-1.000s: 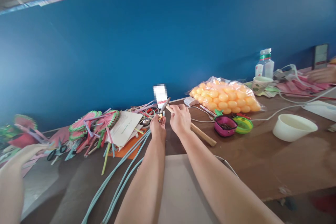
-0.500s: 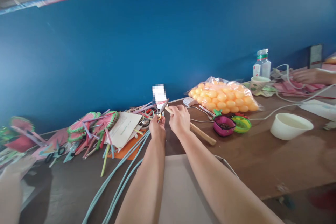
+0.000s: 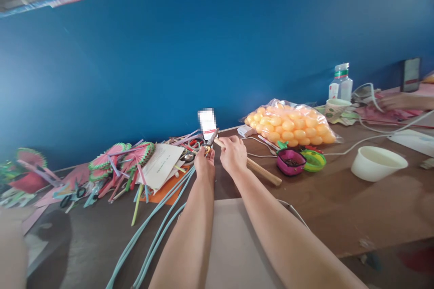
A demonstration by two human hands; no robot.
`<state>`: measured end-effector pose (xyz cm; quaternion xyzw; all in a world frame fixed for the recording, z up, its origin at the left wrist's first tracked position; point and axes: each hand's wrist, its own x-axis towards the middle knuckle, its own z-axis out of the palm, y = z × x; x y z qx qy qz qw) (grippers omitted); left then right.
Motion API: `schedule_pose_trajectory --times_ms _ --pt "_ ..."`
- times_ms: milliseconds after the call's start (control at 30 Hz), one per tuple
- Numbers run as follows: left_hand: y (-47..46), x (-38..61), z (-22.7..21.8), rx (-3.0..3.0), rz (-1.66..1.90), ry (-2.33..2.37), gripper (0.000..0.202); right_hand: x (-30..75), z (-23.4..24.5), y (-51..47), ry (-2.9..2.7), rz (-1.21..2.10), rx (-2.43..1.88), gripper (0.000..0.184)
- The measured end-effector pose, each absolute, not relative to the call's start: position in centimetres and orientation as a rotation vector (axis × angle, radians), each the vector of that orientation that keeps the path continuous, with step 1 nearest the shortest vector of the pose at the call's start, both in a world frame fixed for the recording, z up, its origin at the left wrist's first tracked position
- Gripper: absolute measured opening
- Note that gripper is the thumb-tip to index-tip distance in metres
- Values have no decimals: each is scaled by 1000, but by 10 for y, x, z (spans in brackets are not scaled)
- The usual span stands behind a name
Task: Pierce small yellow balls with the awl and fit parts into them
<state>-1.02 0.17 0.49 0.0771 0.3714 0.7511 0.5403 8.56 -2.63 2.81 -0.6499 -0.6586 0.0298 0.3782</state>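
Note:
My right hand (image 3: 233,156) is closed around the wooden handle of a hammer (image 3: 264,172). Its dark metal head is up by the fingertips of my left hand (image 3: 205,165), and the handle slants down to the right. The left fingers are pinched on a small shiny, yellowish piece, too small to name, beside the hammer head. Several pale blue-green cords (image 3: 159,210) run from near the left wrist toward the bottom left. A round metal object (image 3: 188,157) lies just left of that hand.
On the left are watermelon-patterned paper fans (image 3: 139,156), scissors (image 3: 73,194) and papers (image 3: 161,165). To the right sit a bag of orange balls (image 3: 291,124), a purple container (image 3: 290,162), a green one (image 3: 314,161) and a white tub (image 3: 378,165). Another person's hand (image 3: 403,100) is at far right.
My hands and the hammer hold nearly the same place; the view has shifted slightly. At the left edge, another person's hand and arm have moved left and partly out of view.

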Motion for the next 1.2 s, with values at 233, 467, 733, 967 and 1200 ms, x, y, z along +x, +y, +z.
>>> schedule_pose_trajectory --times_ms 233,467,733,967,1200 --pt "2 -11 4 165 1780 869 6 86 26 -24 -1668 79 -1669 35" --pt "1 -10 5 179 1781 873 6 88 25 -24 -1669 59 -1678 35" --pt "2 -11 3 170 1776 888 7 87 24 -24 -1681 59 -1679 36" --pt "2 -8 4 186 1773 895 9 88 24 -23 -1664 69 -1670 37" --pt "0 -7 5 197 1783 917 9 88 23 -23 -1654 41 -1647 36"
